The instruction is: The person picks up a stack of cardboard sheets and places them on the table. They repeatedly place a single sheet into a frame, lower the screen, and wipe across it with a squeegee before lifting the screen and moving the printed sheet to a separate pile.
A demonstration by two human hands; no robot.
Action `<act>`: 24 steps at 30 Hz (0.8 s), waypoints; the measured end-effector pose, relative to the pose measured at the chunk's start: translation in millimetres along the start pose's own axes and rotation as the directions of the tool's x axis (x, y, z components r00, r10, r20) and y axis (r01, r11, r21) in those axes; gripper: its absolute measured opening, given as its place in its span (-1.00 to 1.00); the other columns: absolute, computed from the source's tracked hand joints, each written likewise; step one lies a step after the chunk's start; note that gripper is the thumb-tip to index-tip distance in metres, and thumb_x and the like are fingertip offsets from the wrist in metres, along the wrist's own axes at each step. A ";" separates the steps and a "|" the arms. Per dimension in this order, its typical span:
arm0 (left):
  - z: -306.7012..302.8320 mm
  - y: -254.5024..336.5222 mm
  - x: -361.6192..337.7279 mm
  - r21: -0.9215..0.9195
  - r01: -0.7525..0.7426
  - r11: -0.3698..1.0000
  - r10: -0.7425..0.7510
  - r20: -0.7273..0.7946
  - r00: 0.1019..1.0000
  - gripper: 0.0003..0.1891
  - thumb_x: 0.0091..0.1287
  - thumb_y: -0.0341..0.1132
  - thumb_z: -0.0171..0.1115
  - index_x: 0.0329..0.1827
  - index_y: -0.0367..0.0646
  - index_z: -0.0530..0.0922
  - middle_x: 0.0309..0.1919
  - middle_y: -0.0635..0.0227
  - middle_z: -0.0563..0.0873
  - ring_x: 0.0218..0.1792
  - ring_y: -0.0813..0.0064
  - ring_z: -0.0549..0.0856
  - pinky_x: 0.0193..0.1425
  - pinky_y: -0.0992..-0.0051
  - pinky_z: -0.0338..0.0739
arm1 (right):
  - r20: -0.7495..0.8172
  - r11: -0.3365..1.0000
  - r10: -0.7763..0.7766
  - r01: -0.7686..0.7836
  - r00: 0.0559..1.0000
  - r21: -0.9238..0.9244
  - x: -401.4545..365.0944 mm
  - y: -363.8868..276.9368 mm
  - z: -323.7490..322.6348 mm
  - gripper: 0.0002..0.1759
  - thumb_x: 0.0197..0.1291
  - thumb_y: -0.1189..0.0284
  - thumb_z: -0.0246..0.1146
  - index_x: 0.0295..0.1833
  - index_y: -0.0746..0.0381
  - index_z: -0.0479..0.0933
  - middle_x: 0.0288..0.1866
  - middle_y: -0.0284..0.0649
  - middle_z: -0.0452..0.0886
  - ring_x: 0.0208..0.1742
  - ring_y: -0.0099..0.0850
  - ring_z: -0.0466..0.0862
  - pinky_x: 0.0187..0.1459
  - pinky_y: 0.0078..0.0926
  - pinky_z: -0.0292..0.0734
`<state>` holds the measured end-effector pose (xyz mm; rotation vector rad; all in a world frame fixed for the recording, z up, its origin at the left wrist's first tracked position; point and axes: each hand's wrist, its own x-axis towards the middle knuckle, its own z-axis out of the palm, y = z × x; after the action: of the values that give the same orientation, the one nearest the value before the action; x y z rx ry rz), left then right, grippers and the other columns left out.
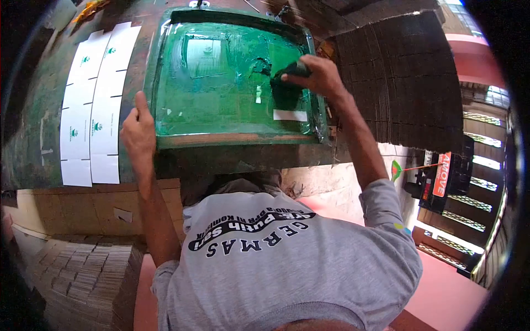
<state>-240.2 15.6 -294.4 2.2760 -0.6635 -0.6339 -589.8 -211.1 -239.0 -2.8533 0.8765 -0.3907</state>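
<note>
A green screen-printing frame [221, 105] lies on the dark worktable, with smears of thick green ink near its upper right part. My right hand [320, 77] is closed on a dark ink-covered squeegee [288, 88], which stands on the mesh at the right side. At the frame's left edge, my left hand [138, 127] rests with its thumb pointing up; its fingers are curled round the edge. Left of the frame lie white cardboard sheets [105, 110] printed with small green logos.
A dark ridged stack [395, 77] stands right of the frame. Stacked cardboard [91, 273] sits at the lower left. A black box with an orange label [441, 175] is at the right. Metal fittings [200, 4] sit beyond the frame's top edge.
</note>
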 end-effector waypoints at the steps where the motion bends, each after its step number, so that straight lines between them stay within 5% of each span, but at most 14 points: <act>1: 0.0 -1.0 0.8 0.004 -0.005 1.000 0.005 -0.001 1.000 -0.17 0.43 0.41 -0.19 -0.25 -0.31 0.67 -0.32 -0.23 0.68 -0.20 -0.25 0.63 -0.02 -0.01 0.48 | 0.136 0.980 0.136 -0.153 0.981 0.124 13.8 -0.4 -8.2 -0.55 0.03 0.03 0.54 -0.25 0.19 0.68 -0.43 -0.28 0.66 -0.40 -0.48 0.68 -0.31 -0.44 0.61; 4: 0.9 -5.2 6.4 0.039 0.014 0.999 -0.015 0.007 1.000 -0.19 0.43 0.39 -0.19 -0.19 -0.26 0.71 -0.19 -0.26 0.70 -0.04 -0.29 0.64 0.07 -0.05 0.49 | 0.130 0.914 0.290 -0.315 0.948 0.257 68.9 -30.2 -4.8 -0.55 0.07 0.03 0.52 -0.12 0.16 0.73 -0.35 -0.28 0.74 -0.32 -0.49 0.74 -0.22 -0.44 0.66; 6: 2.1 -7.1 6.3 0.024 0.004 1.000 -0.004 -0.027 1.000 -0.20 0.42 0.39 -0.18 -0.11 -0.25 0.73 -0.15 -0.25 0.71 0.01 -0.29 0.64 0.11 -0.01 0.52 | 0.057 0.947 0.185 -0.193 0.981 0.255 113.3 -40.5 22.1 -0.54 0.11 0.01 0.49 -0.07 0.15 0.73 -0.30 -0.26 0.77 -0.27 -0.45 0.77 -0.16 -0.43 0.68; 7: 1.2 -6.3 4.1 0.022 -0.001 1.000 0.002 -0.033 0.999 -0.19 0.42 0.39 -0.18 -0.13 -0.25 0.72 -0.18 -0.25 0.71 -0.02 -0.29 0.65 0.09 -0.01 0.53 | 0.033 0.957 0.140 -0.144 0.990 0.251 135.9 -55.6 32.7 -0.37 0.05 -0.25 0.38 -0.04 0.04 0.74 -0.32 -0.17 0.76 -0.33 -0.31 0.76 -0.25 -0.29 0.66; 10: -0.9 -6.1 1.8 0.007 -0.023 1.000 0.023 -0.060 0.998 -0.19 0.42 0.39 -0.17 -0.17 -0.27 0.72 -0.23 -0.24 0.72 -0.07 -0.29 0.67 0.04 -0.02 0.53 | -0.115 0.987 -0.050 0.031 0.992 -0.160 182.7 -94.0 61.2 -0.40 0.04 -0.24 0.37 -0.13 0.08 0.72 -0.32 -0.08 0.74 -0.29 -0.09 0.75 -0.26 -0.12 0.64; 11: -0.7 -6.4 1.0 -0.002 -0.047 0.999 0.047 -0.062 0.997 -0.19 0.41 0.40 -0.16 -0.20 -0.27 0.72 -0.25 -0.23 0.72 -0.09 -0.29 0.67 0.02 -0.03 0.53 | -0.136 0.984 -0.130 0.111 0.982 -0.140 186.4 -98.8 72.8 -0.39 0.02 -0.23 0.36 -0.24 0.14 0.66 -0.32 -0.08 0.71 -0.25 -0.05 0.73 -0.26 -0.09 0.62; 16: 0.1 -6.0 -1.5 -0.084 -0.014 0.996 0.007 -0.082 0.997 -0.19 0.39 0.41 -0.13 -0.27 -0.28 0.70 -0.29 -0.22 0.72 -0.12 -0.29 0.68 -0.02 -0.05 0.53 | -0.440 0.938 -0.314 0.204 0.841 -0.280 132.0 -121.6 109.9 -0.54 0.06 -0.03 0.44 -0.41 0.12 0.50 -0.48 -0.26 0.56 -0.44 -0.23 0.63 -0.46 -0.27 0.51; 22: 0.4 -7.4 -1.3 -0.100 -0.050 0.994 0.045 -0.055 0.997 -0.17 0.39 0.42 -0.12 -0.23 -0.30 0.70 -0.30 -0.26 0.72 -0.12 -0.26 0.70 -0.02 -0.04 0.54 | -0.185 0.957 -0.279 0.256 0.942 -0.139 114.5 -126.2 71.2 -0.56 0.06 -0.04 0.46 -0.39 0.10 0.59 -0.45 -0.28 0.60 -0.43 -0.28 0.64 -0.43 -0.36 0.53; 24: 1.4 -9.4 0.2 -0.093 -0.043 0.995 0.039 -0.050 0.998 -0.18 0.39 0.42 -0.11 -0.22 -0.31 0.70 -0.30 -0.25 0.72 -0.12 -0.25 0.71 -0.02 -0.03 0.54 | 0.006 0.996 -0.085 0.085 0.996 0.000 150.2 -120.8 45.5 -0.42 0.01 -0.19 0.44 -0.30 0.16 0.65 -0.39 -0.21 0.68 -0.35 -0.18 0.70 -0.30 -0.24 0.58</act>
<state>-238.3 20.9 -302.0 2.1782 -0.6422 -0.5771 -392.7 -194.6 -227.5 -2.8971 0.7564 -0.3912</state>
